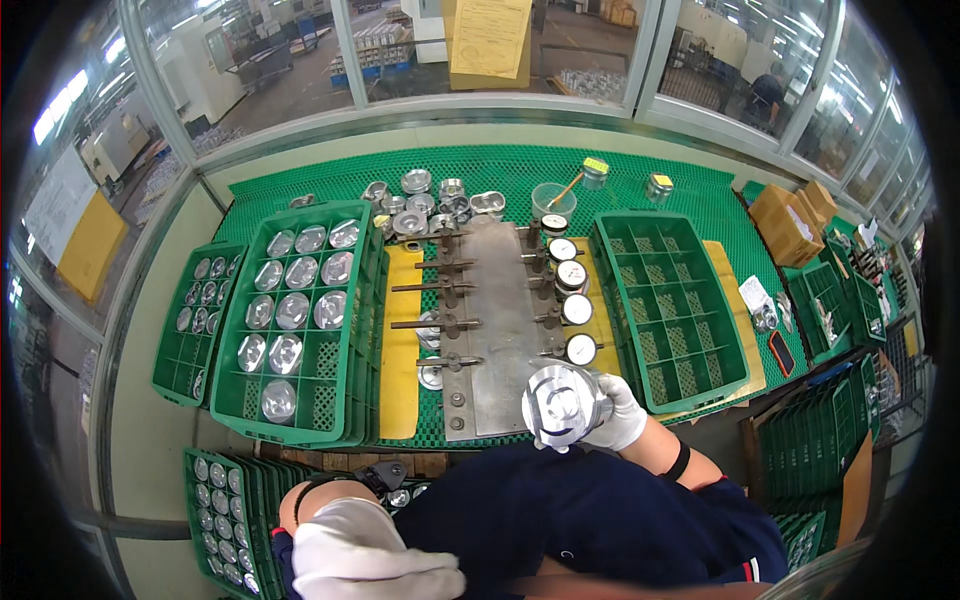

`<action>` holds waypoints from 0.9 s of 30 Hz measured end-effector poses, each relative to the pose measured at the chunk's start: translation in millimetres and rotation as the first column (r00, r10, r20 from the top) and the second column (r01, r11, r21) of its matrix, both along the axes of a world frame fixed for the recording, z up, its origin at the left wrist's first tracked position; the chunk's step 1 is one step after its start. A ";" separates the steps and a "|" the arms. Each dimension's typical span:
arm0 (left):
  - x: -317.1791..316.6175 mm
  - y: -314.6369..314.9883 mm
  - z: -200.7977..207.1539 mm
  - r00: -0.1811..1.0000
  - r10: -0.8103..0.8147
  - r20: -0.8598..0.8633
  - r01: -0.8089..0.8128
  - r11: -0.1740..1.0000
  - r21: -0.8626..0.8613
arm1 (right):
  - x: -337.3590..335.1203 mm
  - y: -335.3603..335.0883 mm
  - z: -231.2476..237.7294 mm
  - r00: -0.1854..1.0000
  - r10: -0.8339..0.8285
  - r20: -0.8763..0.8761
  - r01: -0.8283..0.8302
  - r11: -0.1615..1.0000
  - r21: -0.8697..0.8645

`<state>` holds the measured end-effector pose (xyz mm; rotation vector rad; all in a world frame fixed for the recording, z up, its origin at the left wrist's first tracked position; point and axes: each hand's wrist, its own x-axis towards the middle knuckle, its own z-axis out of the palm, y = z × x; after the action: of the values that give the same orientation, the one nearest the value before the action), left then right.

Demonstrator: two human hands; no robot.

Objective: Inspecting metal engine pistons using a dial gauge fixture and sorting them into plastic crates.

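Note:
My right hand (622, 415), in a white glove, grips a shiny metal piston (560, 408) just in front of the bench's near edge. The piston's round crown, with its recessed shapes, is turned up. Close to the camera at the lower left is my left hand (370, 555), also gloved. Its fingers stretch to the right with nothing visible in them. Beyond the piston stands a steel gauge fixture (500, 320) with clamps on its left. Several round dial gauges (581, 349) line its right side, the nearest one close to the piston.
Left of the fixture, a green divided crate (345, 400) holds pistons; a smaller crate (170, 385) stands beside it. A green crate (668, 312) with bare compartments lies right. Loose pistons (416, 182), a cup (553, 203) and cardboard boxes (785, 226) sit at the back. Stacked crates (810, 440) flank me.

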<state>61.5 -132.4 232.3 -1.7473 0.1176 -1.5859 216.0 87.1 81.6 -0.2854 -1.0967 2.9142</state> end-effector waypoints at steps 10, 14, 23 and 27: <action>-16.7 -47.6 -8.2 0.920 0.255 0.297 -0.070 0.853 -0.517 | -6.8 -20.8 -1.6 0.997 0.030 0.073 -0.020 0.991 -0.132; -50.0 -39.6 7.6 0.987 -0.012 0.163 0.067 0.940 -0.334 | -12.9 -27.1 -0.5 0.998 0.043 0.049 -0.031 0.972 -0.233; -37.2 -54.3 13.6 0.980 0.160 0.120 -0.057 0.798 -0.600 | -8.6 -37.4 -15.4 0.994 -0.021 0.106 0.049 0.962 -0.268; -83.2 -36.4 -21.5 0.831 0.340 -0.440 -0.531 0.247 -0.811 | -15.1 -22.3 -30.1 0.994 0.014 0.105 0.011 0.970 -0.241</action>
<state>-21.7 -168.8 210.8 -2.4109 -1.3670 -1.0330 200.9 64.8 51.4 -0.4477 -0.7482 3.0662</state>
